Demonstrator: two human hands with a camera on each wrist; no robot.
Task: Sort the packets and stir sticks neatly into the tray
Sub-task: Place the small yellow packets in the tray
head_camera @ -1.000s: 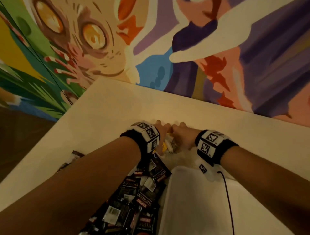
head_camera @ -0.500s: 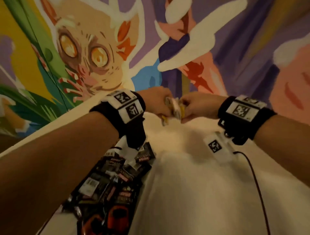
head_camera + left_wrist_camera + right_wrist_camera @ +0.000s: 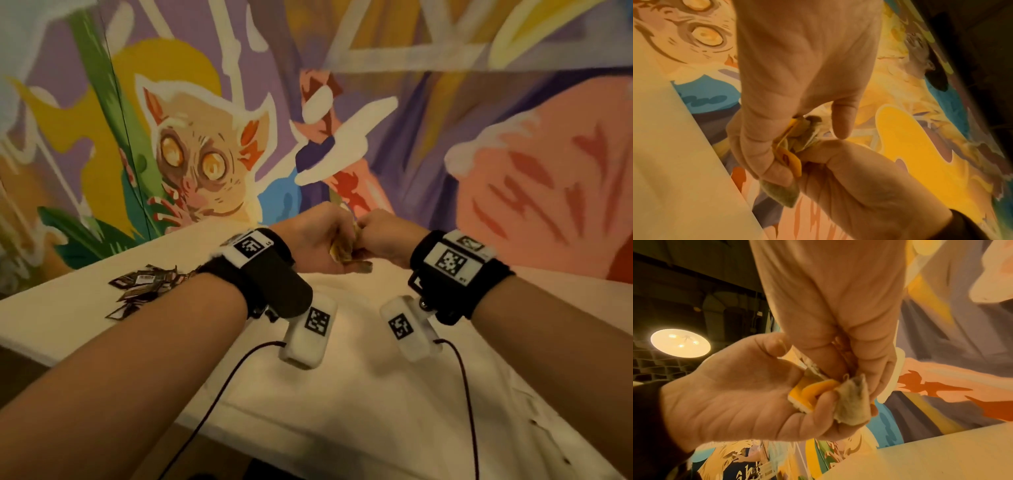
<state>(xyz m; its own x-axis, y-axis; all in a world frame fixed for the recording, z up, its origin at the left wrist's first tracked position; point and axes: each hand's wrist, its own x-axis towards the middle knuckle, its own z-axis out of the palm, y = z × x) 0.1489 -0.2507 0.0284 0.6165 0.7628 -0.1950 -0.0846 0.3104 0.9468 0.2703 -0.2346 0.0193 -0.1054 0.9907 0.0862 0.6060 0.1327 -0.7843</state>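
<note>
A small bundle of yellow and pale packets [image 3: 346,251] is held up above the white table [image 3: 102,308], pinched from both sides. My left hand [image 3: 327,236] curls round its left end and my right hand [image 3: 368,233] grips its right end, knuckles almost touching. In the left wrist view the yellow packets [image 3: 791,157] and a pale greenish one [image 3: 780,191] stick out below my left fingers [image 3: 764,164]. The right wrist view shows a yellow packet [image 3: 812,391] and a pale packet [image 3: 853,402] between both hands. No stir sticks show.
A heap of dark packets [image 3: 144,284] lies on the table to the left of my left forearm. Cables hang from both wrist cameras over the table's near part. The painted wall [image 3: 191,161] rises right behind the table's far edge.
Both hands have lifted off the table with the bundle and now hold it higher, in front of the wall. The view has tilted upward, so the dark packets sit further left.
</note>
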